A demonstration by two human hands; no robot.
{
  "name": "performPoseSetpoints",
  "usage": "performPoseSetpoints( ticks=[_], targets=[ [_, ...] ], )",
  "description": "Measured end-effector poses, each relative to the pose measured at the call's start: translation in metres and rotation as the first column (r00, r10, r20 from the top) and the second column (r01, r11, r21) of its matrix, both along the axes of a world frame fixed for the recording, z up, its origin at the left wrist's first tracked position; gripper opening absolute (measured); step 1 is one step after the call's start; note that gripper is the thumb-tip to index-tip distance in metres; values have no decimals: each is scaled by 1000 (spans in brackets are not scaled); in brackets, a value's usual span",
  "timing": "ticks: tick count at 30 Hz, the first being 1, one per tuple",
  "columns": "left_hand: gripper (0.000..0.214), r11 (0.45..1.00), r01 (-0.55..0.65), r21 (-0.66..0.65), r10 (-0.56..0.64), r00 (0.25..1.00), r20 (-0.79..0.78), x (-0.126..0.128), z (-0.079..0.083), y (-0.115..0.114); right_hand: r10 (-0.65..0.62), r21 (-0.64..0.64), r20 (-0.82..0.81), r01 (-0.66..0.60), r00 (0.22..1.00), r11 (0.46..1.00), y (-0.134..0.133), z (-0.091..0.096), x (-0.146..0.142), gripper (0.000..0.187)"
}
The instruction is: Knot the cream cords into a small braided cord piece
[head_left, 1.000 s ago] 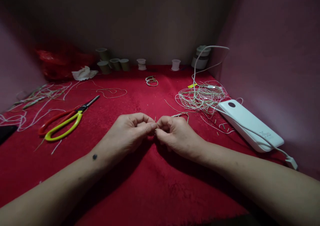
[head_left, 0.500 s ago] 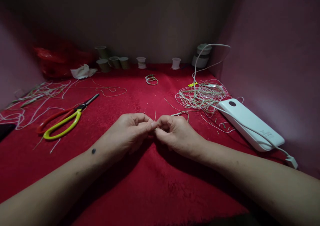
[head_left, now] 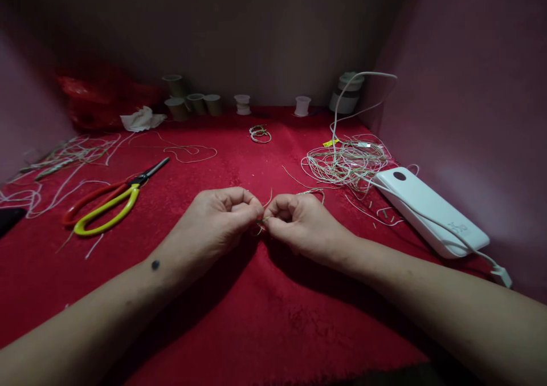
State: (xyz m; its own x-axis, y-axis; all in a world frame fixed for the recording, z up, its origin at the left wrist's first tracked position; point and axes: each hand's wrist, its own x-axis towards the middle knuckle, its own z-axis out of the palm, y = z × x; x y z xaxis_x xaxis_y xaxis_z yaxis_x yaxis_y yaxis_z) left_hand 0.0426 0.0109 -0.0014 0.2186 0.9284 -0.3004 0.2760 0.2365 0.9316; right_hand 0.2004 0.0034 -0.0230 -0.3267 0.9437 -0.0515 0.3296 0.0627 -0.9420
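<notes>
My left hand [head_left: 220, 218] and my right hand [head_left: 301, 220] meet fingertip to fingertip at the middle of the red cloth [head_left: 265, 317]. Both are closed in a pinch on a thin pale cord [head_left: 267, 200], whose short end sticks up between them. The cord runs on past my right hand toward a loose tangle of the same pale cord [head_left: 346, 163] at the right. What the fingers do to the cord is hidden.
Red and yellow scissors [head_left: 109, 200] lie at the left, among loose cord strands [head_left: 64, 158]. A white power bank [head_left: 429, 209] with a white cable lies at the right, near the wall. Small spools [head_left: 192, 104] and a cord coil [head_left: 260, 134] stand at the back.
Both hands have shifted slightly away from me and tightened their pinch. The cord end between them now shows more and leans right.
</notes>
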Motion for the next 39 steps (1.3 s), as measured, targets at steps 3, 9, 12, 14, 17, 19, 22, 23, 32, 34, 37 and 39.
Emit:
performPoseSetpoints(
  ticks=[3, 9, 12, 14, 17, 19, 22, 23, 32, 34, 37, 39],
  targets=[
    [14, 1000, 1, 24, -2, 1000, 31, -2, 2, -1, 4, -48, -37, -6, 999, 999, 0, 2, 0, 9],
    [11, 997, -10, 72, 8, 1000, 29, -4, 3, -2, 12, -49, -86, -16, 996, 999, 1, -1, 1, 9],
    [12, 997, -19, 81, 17, 1000, 20, -4, 2, -2, 4, -52, -100, -9, 995, 999, 1, -2, 2, 6],
    [13, 997, -9, 74, 9, 1000, 6, -6, 2, -2, -7, -66, -108, 0, 994, 998, 1, -2, 2, 5],
    [14, 998, 4, 60, -1, 999, -44, -8, 2, -1, -11, -85, -122, 1, 992, 996, 1, -2, 1, 5],
    [15, 998, 18, 61, -14, 998, -62, -9, 3, -1, -13, -89, -127, 2, 992, 996, 1, -2, 1, 5],
    [14, 994, 16, 112, -9, 998, -63, -11, 4, 0, -14, -86, -116, 4, 993, 996, 1, -1, 2, 5],
    [13, 990, 10, 142, 1, 997, -73, -11, 4, 1, -13, -81, -110, 4, 994, 997, 1, -1, 2, 5],
    [21, 957, -6, 291, 79, 968, -239, -16, 8, 7, -24, -89, -113, 14, 993, 996, 0, 0, 2, 6],
    [21, 955, -20, 295, 98, 963, -251, -16, 10, 6, -36, -100, -120, 24, 992, 995, 0, 0, 2, 6],
    [20, 973, -8, 229, 66, 967, -246, -15, 11, 5, -50, -101, -132, 37, 990, 994, 0, 0, 2, 5],
    [22, 988, 23, 153, 16, 969, -247, -15, 10, 6, -52, -99, -142, 38, 988, 994, 0, 0, 3, 5]
  ],
)
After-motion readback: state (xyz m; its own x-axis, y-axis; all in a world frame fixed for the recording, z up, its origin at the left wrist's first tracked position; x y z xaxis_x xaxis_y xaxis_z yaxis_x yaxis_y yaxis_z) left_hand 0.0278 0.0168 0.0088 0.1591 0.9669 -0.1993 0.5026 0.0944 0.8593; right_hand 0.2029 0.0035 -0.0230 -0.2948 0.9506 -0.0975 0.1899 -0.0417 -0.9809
